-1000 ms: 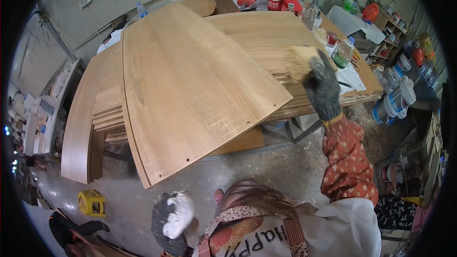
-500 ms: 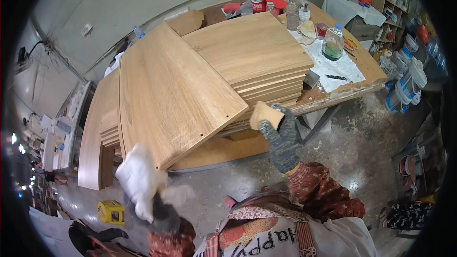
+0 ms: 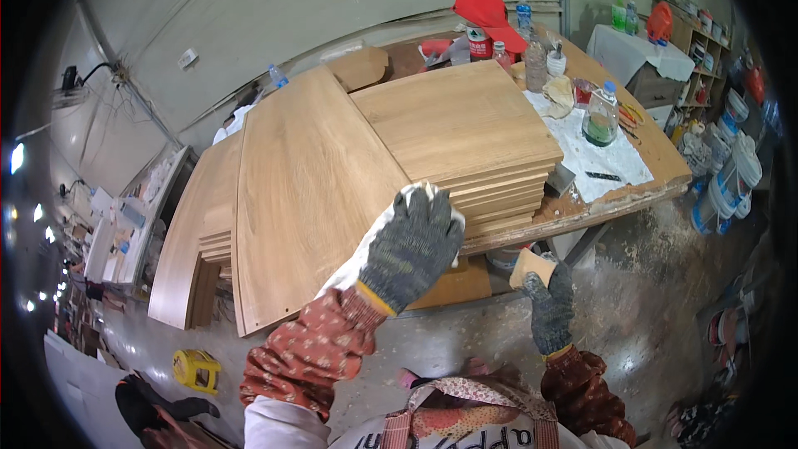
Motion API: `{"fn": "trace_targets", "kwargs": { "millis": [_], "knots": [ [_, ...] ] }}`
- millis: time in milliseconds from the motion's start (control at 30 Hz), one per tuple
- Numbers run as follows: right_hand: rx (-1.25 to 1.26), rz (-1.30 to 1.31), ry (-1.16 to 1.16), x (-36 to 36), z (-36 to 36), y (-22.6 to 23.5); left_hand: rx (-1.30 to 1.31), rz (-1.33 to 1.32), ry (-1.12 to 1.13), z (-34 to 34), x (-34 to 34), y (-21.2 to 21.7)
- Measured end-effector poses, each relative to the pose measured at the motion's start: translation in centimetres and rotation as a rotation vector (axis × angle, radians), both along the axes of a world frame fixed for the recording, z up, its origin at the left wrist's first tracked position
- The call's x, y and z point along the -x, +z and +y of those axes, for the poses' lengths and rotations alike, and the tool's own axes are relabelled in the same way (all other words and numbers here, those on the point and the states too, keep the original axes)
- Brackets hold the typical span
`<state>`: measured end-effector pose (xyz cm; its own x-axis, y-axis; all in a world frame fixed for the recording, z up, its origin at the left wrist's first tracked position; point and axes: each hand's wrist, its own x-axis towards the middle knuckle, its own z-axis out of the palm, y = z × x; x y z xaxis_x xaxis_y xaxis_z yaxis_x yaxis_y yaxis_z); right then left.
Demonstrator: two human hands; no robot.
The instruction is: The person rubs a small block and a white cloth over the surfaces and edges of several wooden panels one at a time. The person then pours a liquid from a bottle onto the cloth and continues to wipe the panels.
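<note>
A long wood-grain board (image 3: 303,175) lies on top of the pile, its near end toward me. At that end's right corner, my left hand (image 3: 411,245), in a dark grey knit glove, presses a white cloth (image 3: 424,189) down; the cloth sticks out around the fingers and hides the corner. My right hand (image 3: 550,308), also gloved, is in the air right of the pile. Between its thumb and fingers it pinches a tan square piece (image 3: 533,267) that looks like sandpaper or a sanding pad.
A stack of matching boards (image 3: 465,120) sits right of the long board, more panels (image 3: 187,237) at left. On the worktable (image 3: 665,158) are a bottle of green liquid (image 3: 600,120), a dark blade-like tool (image 3: 603,175) and a red cap (image 3: 482,8). A yellow stool (image 3: 197,372) is on the floor.
My left hand has swung up and right with the white cloth, from beside the board onto its near right corner. My right hand has moved right and down, still holding the tan piece.
</note>
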<state>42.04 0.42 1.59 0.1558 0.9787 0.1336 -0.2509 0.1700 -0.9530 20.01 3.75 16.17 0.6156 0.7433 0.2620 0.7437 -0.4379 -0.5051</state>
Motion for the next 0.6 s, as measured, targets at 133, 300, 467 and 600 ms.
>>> {"fn": "trace_targets", "kwargs": {
  "millis": [133, 300, 467, 600],
  "knots": [
    [0.053, -0.007, 0.0, -0.4, 0.3, -0.7, 0.008, -0.029, -0.144, -5.4, 3.0, 0.7],
    [-0.042, -0.046, 0.11, 3.2, 1.4, -0.1, -0.049, -0.052, -0.171, -14.1, 10.8, -0.6],
    [-0.015, 0.025, 0.384, 9.4, 2.1, 0.5, -0.224, -0.189, 0.238, -22.2, 16.2, -3.2],
    [-0.114, -0.255, 0.521, 13.5, 2.1, 1.7, -0.338, -0.349, 0.537, -25.4, 18.0, -4.9]
  ]
}}
